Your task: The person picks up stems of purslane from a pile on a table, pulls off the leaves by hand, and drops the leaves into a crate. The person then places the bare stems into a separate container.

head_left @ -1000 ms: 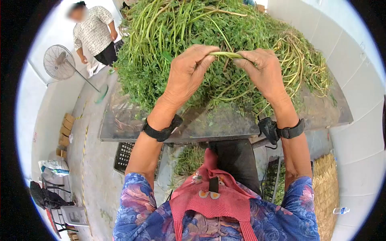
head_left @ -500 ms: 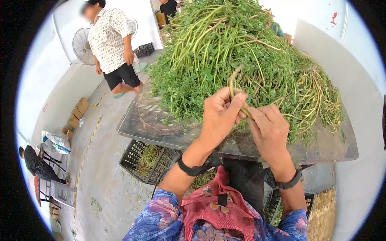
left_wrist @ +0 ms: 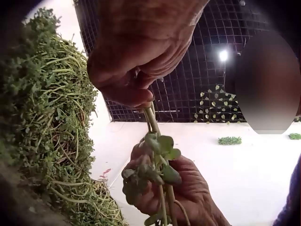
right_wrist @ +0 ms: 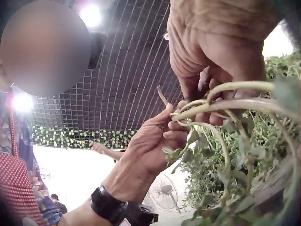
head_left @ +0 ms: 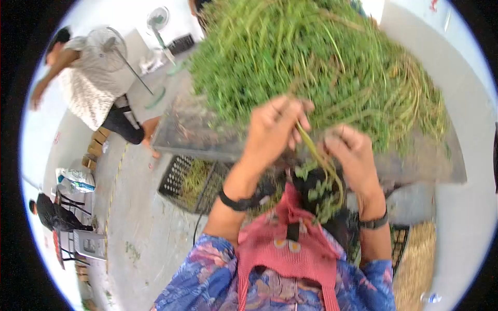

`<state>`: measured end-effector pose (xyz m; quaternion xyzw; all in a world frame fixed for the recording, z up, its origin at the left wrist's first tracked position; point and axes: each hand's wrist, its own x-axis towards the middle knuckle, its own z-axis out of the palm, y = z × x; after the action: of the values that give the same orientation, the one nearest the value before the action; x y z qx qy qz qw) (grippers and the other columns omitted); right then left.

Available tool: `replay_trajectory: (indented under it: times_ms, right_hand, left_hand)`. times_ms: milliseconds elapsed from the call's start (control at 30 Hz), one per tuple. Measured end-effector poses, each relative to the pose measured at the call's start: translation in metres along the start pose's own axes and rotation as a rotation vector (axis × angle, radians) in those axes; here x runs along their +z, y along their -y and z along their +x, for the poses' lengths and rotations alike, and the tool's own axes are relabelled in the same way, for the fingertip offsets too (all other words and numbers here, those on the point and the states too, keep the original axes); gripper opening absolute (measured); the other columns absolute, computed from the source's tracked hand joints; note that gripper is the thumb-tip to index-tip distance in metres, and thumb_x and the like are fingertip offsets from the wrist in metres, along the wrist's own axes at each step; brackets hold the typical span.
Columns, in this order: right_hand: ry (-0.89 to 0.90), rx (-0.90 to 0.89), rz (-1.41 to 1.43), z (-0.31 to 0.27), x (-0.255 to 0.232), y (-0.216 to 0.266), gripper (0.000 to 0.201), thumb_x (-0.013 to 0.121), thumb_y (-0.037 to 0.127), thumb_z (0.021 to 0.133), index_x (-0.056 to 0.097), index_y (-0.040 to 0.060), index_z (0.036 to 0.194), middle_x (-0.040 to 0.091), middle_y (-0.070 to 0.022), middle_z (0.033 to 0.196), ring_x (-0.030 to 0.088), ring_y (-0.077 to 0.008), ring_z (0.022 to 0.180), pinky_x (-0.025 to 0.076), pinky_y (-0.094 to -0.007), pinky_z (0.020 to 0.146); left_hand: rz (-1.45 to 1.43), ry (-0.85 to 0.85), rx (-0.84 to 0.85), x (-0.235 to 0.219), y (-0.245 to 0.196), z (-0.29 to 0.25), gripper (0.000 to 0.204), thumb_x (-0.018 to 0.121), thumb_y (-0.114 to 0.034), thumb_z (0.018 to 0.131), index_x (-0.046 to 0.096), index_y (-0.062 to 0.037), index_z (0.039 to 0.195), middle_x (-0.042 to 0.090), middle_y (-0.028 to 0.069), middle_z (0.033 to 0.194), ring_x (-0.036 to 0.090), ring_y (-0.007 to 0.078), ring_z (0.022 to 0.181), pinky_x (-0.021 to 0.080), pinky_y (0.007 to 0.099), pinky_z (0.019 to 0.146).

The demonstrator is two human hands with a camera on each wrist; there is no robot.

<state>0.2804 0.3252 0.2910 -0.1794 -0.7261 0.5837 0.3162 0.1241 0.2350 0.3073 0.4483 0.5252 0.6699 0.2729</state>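
In the head view a long leafy green stem (head_left: 309, 142), like purslane, hangs from my left hand (head_left: 275, 124) above the table's front edge. Thumb and fingers of that hand pinch its upper end, as the left wrist view shows. The leafy lower part droops before the red apron (head_left: 290, 249). My right hand (head_left: 353, 158) is just right of the stem, thumb and fingers drawn together on a thin part of it. Stems and leaves partly cover its fingertips in the right wrist view. Behind both hands rises a big heap of the same greens (head_left: 311, 67).
The heap lies on a dark metal table (head_left: 181, 135). Below its front edge stands a black crate (head_left: 168, 184) with stems inside. A person (head_left: 93, 88) is at the left by a standing fan (head_left: 111, 46). A straw mat (head_left: 420, 254) lies at the lower right.
The stem has turned from pointing up out of my hands to hanging downward, its leaves now showing. My right hand has moved slightly apart from the left. The other person has moved left.
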Motion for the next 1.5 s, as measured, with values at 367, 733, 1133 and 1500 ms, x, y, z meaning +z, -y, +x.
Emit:
replay_trajectory:
  times_ms: [367,733,1133,1500]
  right_hand:
    - [-0.087,-0.190,-0.265,-0.021,0.013,-0.013,0.014,0.064,0.011,0.080,0.064,-0.0011,0.087,0.058,-0.0031,0.071,0.051,-0.0097,0.064,0.041,-0.0235,0.057]
    - [-0.090,-0.316,-0.388,-0.008,0.018,-0.020,0.009,0.067,0.007,0.073,0.064,0.0007,0.080,0.060,-0.0101,0.069,0.057,-0.0188,0.063,0.042,-0.0281,0.057]
    - [-0.077,-0.092,-0.230,-0.021,0.004,-0.027,0.008,0.067,0.006,0.075,0.066,0.0010,0.081,0.061,-0.0073,0.067,0.054,-0.0114,0.057,0.040,-0.0241,0.051]
    - [0.174,0.203,-0.025,-0.014,-0.015,-0.040,0.014,0.063,0.016,0.079,0.066,0.0035,0.077,0.062,-0.0001,0.064,0.049,-0.0049,0.049,0.037,-0.0203,0.043]
  left_hand:
    - [-0.147,-0.014,-0.003,0.000,0.019,-0.008,0.033,0.048,-0.029,0.094,0.060,0.0020,0.097,0.059,0.0026,0.067,0.049,0.0039,0.047,0.037,0.0162,0.039]
    - [0.373,0.042,0.153,0.003,0.024,-0.016,0.028,0.046,-0.023,0.095,0.061,0.0003,0.093,0.058,-0.0004,0.064,0.052,0.0054,0.062,0.042,0.0215,0.054]
    - [0.186,0.092,0.081,0.003,0.030,-0.018,0.029,0.042,-0.023,0.096,0.057,0.0010,0.091,0.064,0.0052,0.075,0.057,0.0084,0.071,0.045,0.0235,0.066]
    - [-0.292,0.069,-0.130,0.006,0.042,-0.013,0.029,0.051,-0.031,0.092,0.056,-0.0029,0.094,0.065,0.0102,0.071,0.057,0.0131,0.055,0.046,0.0238,0.051]
